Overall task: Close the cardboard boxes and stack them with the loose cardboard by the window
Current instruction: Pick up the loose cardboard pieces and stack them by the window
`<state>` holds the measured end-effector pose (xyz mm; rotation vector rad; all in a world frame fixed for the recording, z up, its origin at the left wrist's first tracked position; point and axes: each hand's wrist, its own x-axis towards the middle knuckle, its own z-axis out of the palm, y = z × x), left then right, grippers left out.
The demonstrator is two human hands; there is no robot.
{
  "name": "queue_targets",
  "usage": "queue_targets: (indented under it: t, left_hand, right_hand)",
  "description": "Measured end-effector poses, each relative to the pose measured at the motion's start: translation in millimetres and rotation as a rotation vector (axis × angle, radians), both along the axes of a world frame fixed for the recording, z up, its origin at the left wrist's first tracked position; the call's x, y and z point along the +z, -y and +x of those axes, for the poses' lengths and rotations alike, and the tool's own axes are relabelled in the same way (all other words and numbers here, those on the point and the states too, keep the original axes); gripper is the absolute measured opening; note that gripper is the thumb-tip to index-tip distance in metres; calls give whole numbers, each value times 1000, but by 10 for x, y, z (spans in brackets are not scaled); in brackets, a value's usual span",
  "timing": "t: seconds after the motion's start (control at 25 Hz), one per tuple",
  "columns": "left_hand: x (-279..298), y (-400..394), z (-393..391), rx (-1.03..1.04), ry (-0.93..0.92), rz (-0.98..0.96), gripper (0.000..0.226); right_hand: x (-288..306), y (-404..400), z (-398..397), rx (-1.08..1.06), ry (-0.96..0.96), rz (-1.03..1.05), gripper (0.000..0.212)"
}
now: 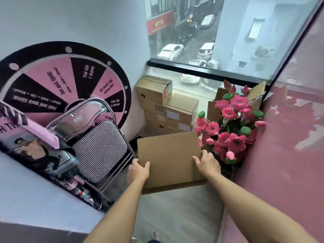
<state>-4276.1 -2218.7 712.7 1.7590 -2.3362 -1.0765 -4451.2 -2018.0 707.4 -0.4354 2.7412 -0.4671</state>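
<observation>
I hold a flat brown cardboard piece (169, 158) out in front of me above the grey floor. My left hand (138, 171) grips its near left corner, thumb on top. My right hand (206, 163) grips its right edge, thumb on top as well. Beyond it, by the window (210, 32), stands a stack of closed cardboard boxes (166, 106), the top left one (154, 89) sitting highest. Loose cardboard sheets (254, 95) lean against the glass at the right, partly hidden behind pink flowers.
A bunch of pink artificial flowers (231, 127) stands right of the cardboard, against the pink wall (289, 137). A folding chair (98, 142) with a checked seat stands at the left, below a round pink-and-black prize wheel (61, 81). Grey floor (175, 216) lies under my arms.
</observation>
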Motion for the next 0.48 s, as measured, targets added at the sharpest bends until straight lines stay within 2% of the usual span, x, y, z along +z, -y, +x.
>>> queue_targets:
  t: [0.2,0.48]
  left_hand:
    - [-236,691,-1038,-40,17,17,56]
    - [-247,1674,-2736,-252,80,30,55]
  right_hand:
    - [-251,611,-890,-25,38,17,55]
    - [-282,1263,-2204,-196,22,33,51]
